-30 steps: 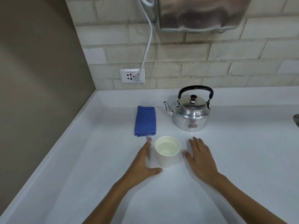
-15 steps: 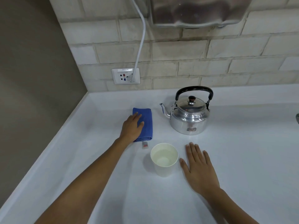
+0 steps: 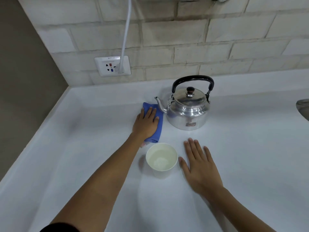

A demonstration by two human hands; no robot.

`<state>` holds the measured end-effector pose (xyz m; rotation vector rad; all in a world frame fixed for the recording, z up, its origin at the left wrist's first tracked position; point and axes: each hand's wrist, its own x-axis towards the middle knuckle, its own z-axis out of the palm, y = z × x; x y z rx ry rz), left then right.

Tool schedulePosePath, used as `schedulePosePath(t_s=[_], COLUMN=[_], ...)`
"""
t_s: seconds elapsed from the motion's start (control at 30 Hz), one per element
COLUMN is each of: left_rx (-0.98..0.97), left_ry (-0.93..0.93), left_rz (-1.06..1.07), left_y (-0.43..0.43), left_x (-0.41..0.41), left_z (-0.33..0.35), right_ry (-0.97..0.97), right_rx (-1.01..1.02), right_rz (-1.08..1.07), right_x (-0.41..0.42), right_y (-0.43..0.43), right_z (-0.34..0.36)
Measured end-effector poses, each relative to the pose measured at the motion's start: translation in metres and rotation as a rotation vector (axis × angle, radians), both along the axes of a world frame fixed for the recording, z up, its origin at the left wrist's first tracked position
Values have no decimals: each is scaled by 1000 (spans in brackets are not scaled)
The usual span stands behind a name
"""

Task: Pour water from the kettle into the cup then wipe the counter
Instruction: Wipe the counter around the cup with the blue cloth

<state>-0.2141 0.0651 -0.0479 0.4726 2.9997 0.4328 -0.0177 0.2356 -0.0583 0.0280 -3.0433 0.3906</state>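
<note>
Broadly, the white counter fills most of the view, running back to a pale brick wall and meeting a plain brown wall on the left. On the brick wall sits a white socket plate with a white cable plugged into it and rising out of the top of the view.

Near the back of the counter stands the kettle, shiny metal with its lid on, black handle upright, spout pointing left. Just left of it lies the blue cloth, folded into a long strip; the spout tip reaches over the cloth's far end.

The left hand lies palm down on the cloth, fingers extended and close together, pressing flat rather than gripping, covering most of its left side. The right hand rests flat on the bare counter, fingers spread moderately, holding nothing, its thumb just beside the cup without clearly touching it.

Between the two forearms stands the cup, white, upright, with clear water in it, just in front of the cloth's near end
</note>
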Motion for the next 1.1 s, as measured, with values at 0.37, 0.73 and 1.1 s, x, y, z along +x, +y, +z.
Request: schedulePosePath(t_s=[0.37,0.73,1.1], left_rx=[-157,-170,-66], left_ry=[164,92,106], left_rz=[-352,-108,-125], left_y=[-74,-45,-120], left_x=[87,87,179], left_z=[-2,7,-4], right_ry=[-11,-25,-35], right_rx=[4,5,38], right_rz=[-1,-6,-11], right_x=[1,1,2], right_y=[0,0,-1], right_z=[0,2,-2])
